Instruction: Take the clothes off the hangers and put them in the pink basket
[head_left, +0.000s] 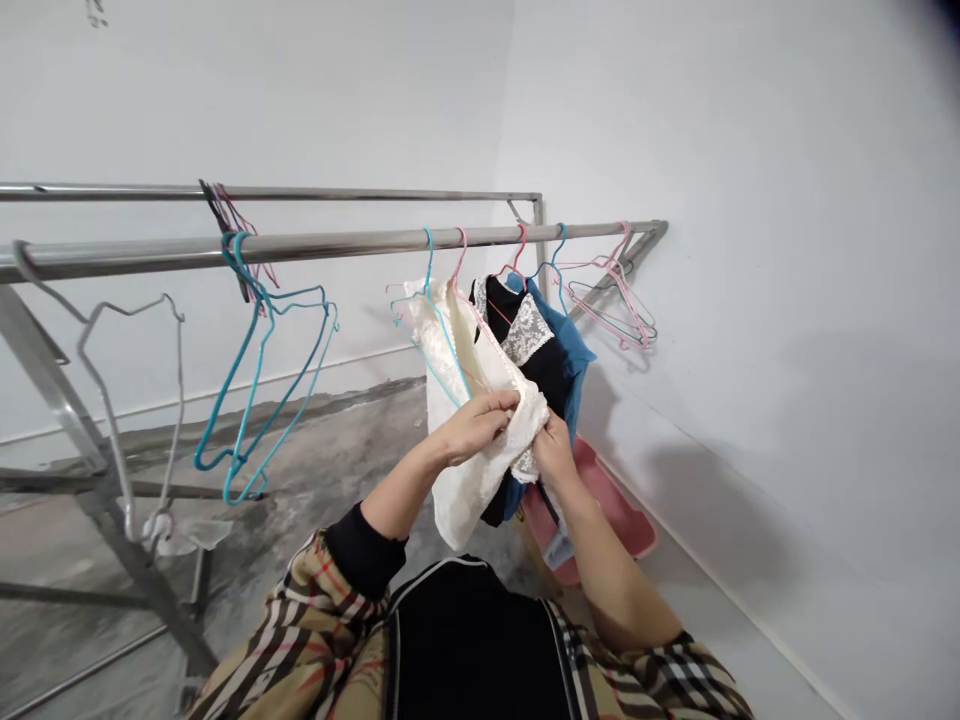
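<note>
My left hand [474,426] and my right hand [553,447] both pinch the lower edge of a cream lace garment [469,480]. The garment hangs from a teal wire hanger [429,262] and a pink wire hanger [459,258] on the front steel rail [337,243]. Just behind it, a black top with a white lace panel [525,345] and a blue garment [576,355] hang on further hangers. My right hand also lies close to the black top's lower part, which partly hides behind the cream fabric.
Two bare teal hangers [259,385] and a grey wire hanger [127,390] hang to the left, with pink and green hangers [619,300] to the right. A second rail [300,191] runs behind. A pink plastic basin [619,510] stands by the white wall [772,200] on the concrete floor [337,470].
</note>
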